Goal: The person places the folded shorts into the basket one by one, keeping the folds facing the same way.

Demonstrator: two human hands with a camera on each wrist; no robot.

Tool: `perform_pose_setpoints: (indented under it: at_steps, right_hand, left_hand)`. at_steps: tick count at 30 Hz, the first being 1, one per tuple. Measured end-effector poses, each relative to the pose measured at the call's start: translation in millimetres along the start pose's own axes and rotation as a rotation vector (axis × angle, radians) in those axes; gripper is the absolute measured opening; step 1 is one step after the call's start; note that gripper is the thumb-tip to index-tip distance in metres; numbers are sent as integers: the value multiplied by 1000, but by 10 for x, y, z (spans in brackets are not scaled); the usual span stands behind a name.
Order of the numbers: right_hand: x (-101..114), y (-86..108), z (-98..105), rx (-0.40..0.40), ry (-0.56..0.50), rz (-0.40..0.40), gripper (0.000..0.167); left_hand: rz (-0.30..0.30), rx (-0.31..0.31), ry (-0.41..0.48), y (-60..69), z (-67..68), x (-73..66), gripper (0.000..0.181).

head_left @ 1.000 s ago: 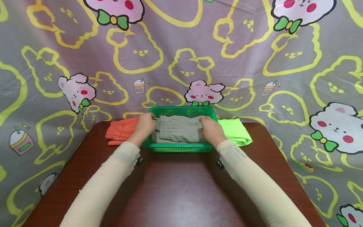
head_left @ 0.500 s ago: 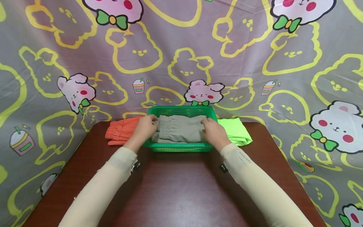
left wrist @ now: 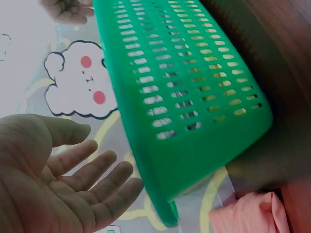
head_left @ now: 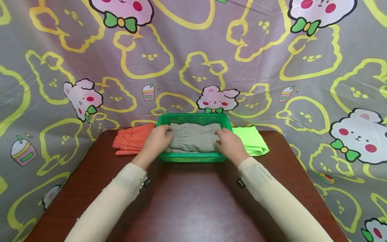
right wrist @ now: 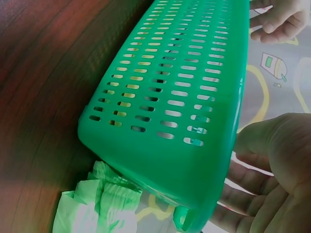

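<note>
A folded grey garment (head_left: 196,137) with a gathered elastic band on its left lies inside the green plastic basket (head_left: 193,157). My left hand (head_left: 158,140) is over the basket's left end, its fingertips by the gathered band. In the left wrist view that hand (left wrist: 73,174) has its fingers spread and loosely bent, with nothing in them. At the basket's right end, my right hand (head_left: 230,143) hovers with its fingertips near the garment's right edge. The right wrist view shows the right hand (right wrist: 277,170) with relaxed fingers, partly hidden behind the basket's rim.
A folded orange garment (head_left: 131,139) lies on the brown table (head_left: 193,201) left of the basket. To the basket's right is a folded neon-green garment (head_left: 250,140). A grey curtain (head_left: 257,67) with cartoon prints hangs behind the table.
Both hands have drawn slightly nearer and shifted a little to the right, the right hand's fingers coming off the garment's edge. The grey garment and the basket stay in place.
</note>
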State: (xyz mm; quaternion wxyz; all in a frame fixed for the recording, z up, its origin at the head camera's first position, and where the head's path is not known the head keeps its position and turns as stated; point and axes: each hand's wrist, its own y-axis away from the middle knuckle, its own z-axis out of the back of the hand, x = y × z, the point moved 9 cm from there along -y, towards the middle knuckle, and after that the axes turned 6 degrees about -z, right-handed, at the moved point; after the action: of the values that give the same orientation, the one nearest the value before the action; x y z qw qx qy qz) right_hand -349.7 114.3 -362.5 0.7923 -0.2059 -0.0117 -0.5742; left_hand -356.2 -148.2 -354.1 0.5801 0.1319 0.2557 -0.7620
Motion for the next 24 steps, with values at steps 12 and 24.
perform_pose_setpoints:
  at_steps: [12, 24]
  right_hand:
    - [-37, 143, 157, -43, -16, -2, 31]
    - [-132, 284, 230, -76, -51, -21, 33]
  left_hand:
    - [-97, -41, -23, 231, -11, -306, 29]
    - [-167, -78, -22, 423, -195, -470, 26]
